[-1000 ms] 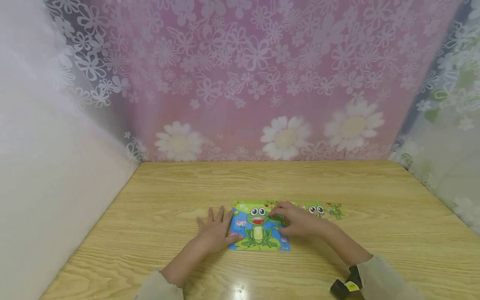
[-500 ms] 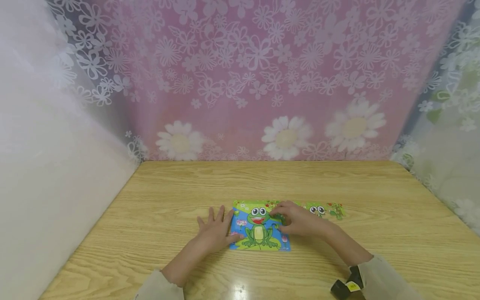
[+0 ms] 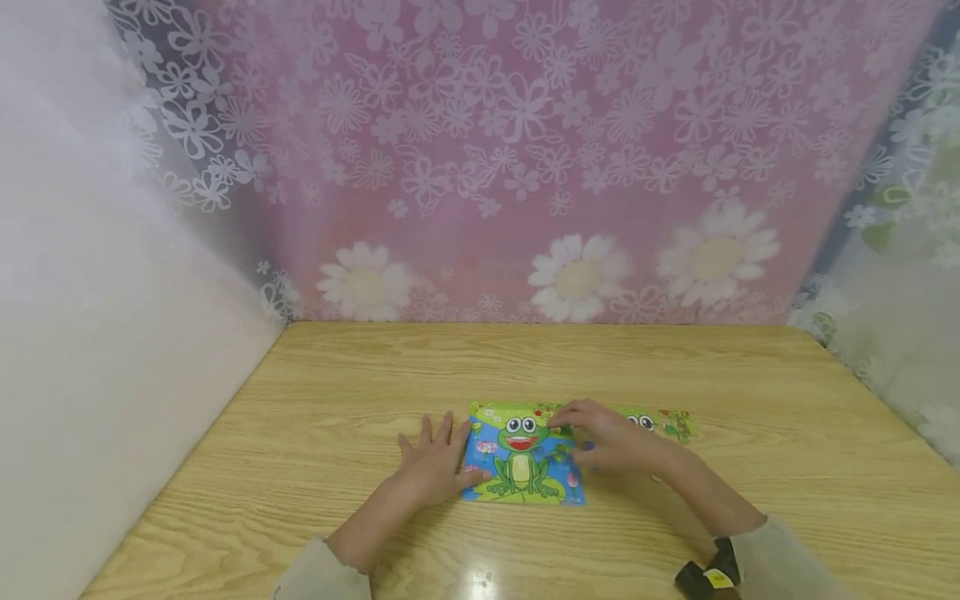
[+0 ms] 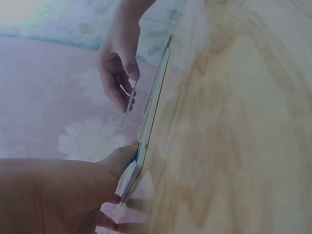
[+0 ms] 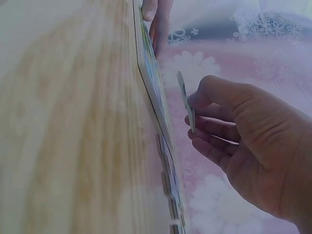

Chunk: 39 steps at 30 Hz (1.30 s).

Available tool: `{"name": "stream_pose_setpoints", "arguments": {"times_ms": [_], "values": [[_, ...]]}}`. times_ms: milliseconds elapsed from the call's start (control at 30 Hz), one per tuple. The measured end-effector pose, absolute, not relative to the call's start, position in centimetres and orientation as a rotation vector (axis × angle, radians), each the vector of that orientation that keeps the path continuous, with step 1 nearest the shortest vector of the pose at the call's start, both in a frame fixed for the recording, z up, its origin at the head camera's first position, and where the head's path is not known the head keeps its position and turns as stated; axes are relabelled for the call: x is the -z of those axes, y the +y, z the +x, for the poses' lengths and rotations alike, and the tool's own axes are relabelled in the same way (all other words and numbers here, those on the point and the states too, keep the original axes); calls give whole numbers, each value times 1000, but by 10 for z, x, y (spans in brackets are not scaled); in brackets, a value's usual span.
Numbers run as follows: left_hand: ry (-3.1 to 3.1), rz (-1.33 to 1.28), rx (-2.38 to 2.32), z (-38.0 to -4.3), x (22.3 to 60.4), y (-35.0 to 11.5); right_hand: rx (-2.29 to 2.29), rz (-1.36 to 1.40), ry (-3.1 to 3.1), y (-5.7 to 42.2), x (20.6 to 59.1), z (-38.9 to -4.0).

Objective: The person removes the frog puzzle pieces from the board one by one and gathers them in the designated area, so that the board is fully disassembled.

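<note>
A jigsaw puzzle (image 3: 520, 471) of a smiling green frog on a lily pad lies on the table in the head view. My left hand (image 3: 431, 468) rests at its left side with fingers spread, and the thumb lies on the puzzle's edge. Over the puzzle's right side is my right hand (image 3: 618, 440), pinching a thin jigsaw piece (image 5: 186, 105) between thumb and fingertips. The right wrist view has this piece edge-on, tilted and apart from the puzzle. From the left wrist view, the puzzle appears as a thin slab, with the left thumb (image 4: 127, 153) pressing on its top.
More jigsaw pieces (image 3: 678, 425) lie in a row to the right of the puzzle, partly hidden by the right hand. A black strap with a yellow label (image 3: 718, 578) is at the right sleeve. A flowered pink curtain (image 3: 480, 208) hangs behind the wooden table (image 3: 375, 367).
My right hand has moved slightly up and right, raising the jigsaw piece off the puzzle. My left hand keeps its place on the puzzle's edge. The head view has shifted a little.
</note>
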<state>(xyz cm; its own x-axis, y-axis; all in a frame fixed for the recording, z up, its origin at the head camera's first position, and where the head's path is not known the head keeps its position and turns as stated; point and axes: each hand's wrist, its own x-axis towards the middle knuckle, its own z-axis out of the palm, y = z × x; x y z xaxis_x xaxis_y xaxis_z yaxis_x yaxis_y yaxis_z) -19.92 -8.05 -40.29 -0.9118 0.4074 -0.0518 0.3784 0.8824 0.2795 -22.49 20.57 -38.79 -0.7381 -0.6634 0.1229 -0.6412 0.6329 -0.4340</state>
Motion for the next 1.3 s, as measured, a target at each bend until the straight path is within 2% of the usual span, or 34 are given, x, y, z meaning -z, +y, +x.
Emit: {"name": "stream_pose_setpoints", "arguments": {"times_ms": [300, 700, 1300], "values": [[2954, 608, -380, -205, 410, -81, 733, -1141, 2835, 229, 385, -220], [2946, 609, -389, -207, 412, -81, 836, -1031, 2804, 266, 378, -204], [2941, 621, -396, -206, 412, -81, 695, -937, 2987, 314, 378, -186]]}}
